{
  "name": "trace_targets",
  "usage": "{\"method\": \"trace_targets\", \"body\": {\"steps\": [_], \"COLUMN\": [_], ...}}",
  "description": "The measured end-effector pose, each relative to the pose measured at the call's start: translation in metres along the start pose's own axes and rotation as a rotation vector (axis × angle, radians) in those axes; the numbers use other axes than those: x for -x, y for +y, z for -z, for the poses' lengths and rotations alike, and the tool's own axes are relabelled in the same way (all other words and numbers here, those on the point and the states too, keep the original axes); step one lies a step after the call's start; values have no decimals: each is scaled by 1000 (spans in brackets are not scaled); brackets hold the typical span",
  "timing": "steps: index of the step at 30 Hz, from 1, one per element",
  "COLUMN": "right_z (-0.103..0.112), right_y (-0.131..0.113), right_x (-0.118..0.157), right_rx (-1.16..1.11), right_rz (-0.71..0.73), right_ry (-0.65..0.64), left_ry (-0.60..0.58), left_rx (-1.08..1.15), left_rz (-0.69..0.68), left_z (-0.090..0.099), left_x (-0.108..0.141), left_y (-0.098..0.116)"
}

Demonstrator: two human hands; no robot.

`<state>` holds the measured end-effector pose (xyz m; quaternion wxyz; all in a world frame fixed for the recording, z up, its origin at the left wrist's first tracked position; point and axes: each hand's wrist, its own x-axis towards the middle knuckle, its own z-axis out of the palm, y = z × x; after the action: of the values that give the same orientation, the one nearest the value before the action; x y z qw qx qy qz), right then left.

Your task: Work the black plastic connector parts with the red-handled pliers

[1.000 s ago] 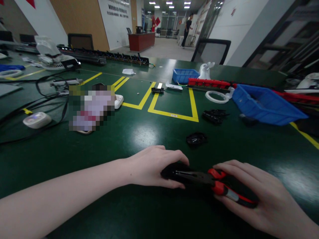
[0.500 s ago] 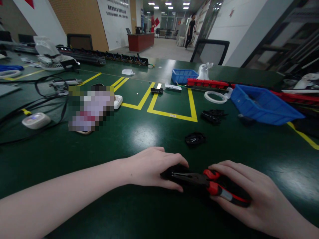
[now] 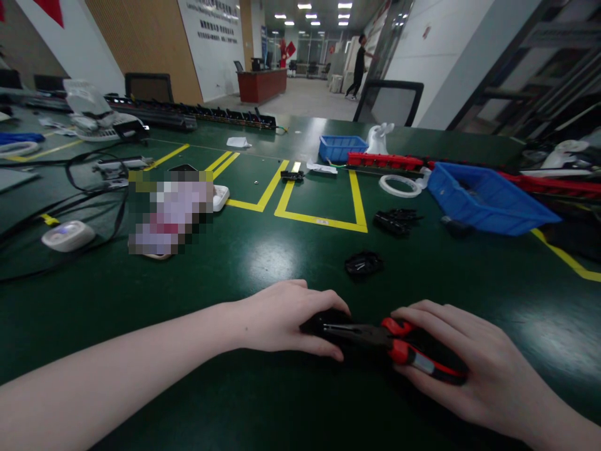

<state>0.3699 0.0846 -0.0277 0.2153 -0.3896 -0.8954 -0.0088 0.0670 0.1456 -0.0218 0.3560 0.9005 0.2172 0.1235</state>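
My right hand (image 3: 460,357) is closed round the red and black handles of a pair of pliers (image 3: 410,357) at the lower right. The dark jaws point left, toward my left hand (image 3: 291,319). Between the thumb and fingers of my left hand is a small black part (image 3: 322,322), and the tips of the jaws lie against it. Dark shadow hides the part's exact shape. Beyond my hands, a black clump of small pieces (image 3: 364,264) lies on the green table (image 3: 225,394), with a second black bundle (image 3: 398,221) farther back.
A blue bin (image 3: 493,203) stands at the right, near a white ring (image 3: 400,186) and a red strip (image 3: 385,161). A smaller blue bin (image 3: 342,148) sits behind. At the left lie a blurred phone (image 3: 173,210), cables and a white device (image 3: 68,236).
The camera view has shifted slightly. Both hands keep nearly the same hold on the pliers and the black part. The person in the background has moved a little.
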Motion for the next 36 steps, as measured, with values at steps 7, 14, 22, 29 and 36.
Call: {"method": "trace_targets", "body": {"steps": [7,14,22,29,36], "right_z": [-3,-4,-6,-1,-5], "right_y": [-1,-5,-3,-3,-6], "right_x": [0,-2,0,-3,-3], "right_rx": [-6,2,-8,2,39], "right_rz": [-33,-29,-27,-10,-1], "right_ry": [9,25,16,14,18], "left_ry": [15,21,15,9,12], "left_rx": [86,137,210,305,211], "left_rz": [39,44,72,92,73], "left_z": [0,-1,0,1,1], "left_x": [1,2,1,0,-1], "left_y": [-3,-5,-6,-5,-5]}}
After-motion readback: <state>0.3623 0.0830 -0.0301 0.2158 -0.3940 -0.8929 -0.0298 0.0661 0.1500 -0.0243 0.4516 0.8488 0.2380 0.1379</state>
